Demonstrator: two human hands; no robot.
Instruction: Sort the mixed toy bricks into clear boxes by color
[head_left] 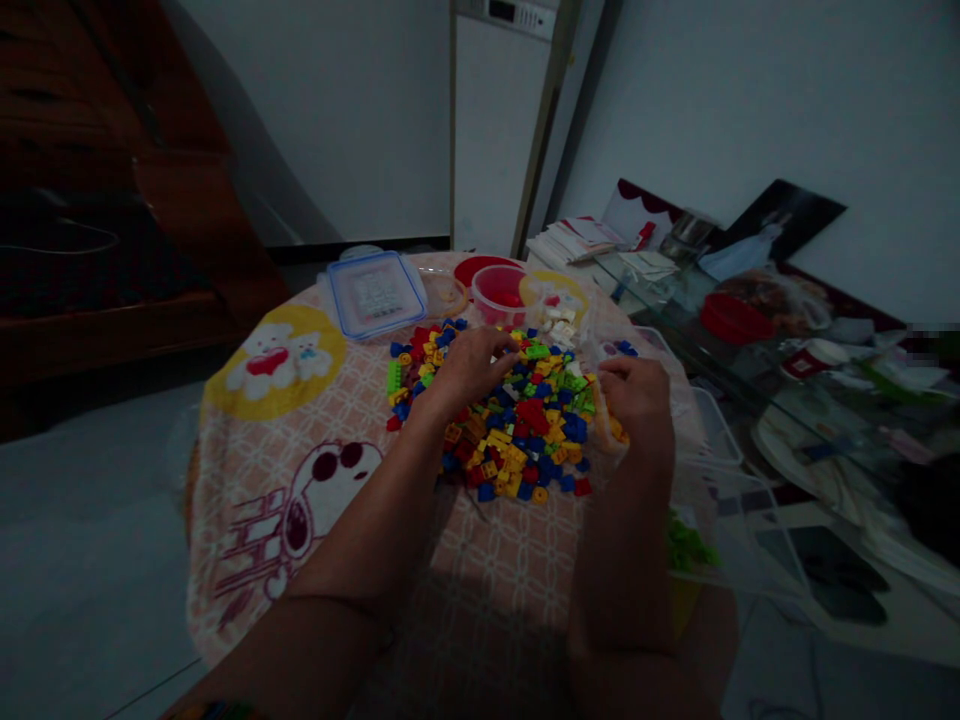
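A heap of toy building bricks (517, 420) in red, yellow, blue and green is spread over the middle of a round table. Over the heap's far part is my left hand (474, 365), its thumb and fingers bent but apart, with nothing visible between them. My right hand (637, 395) is at the heap's right edge, above a clear tub (604, 425) with yellow bricks in it. Its fingers are curled closed, and whatever they hold is too dark and small to make out.
Behind the heap stand a blue-rimmed clear lid (375, 295) and a round pink-looking tub (501, 295). White bricks (561, 326) lie at the back right. On the right are clear boxes, one holding green bricks (690, 542). Beyond is a cluttered glass table (675, 340).
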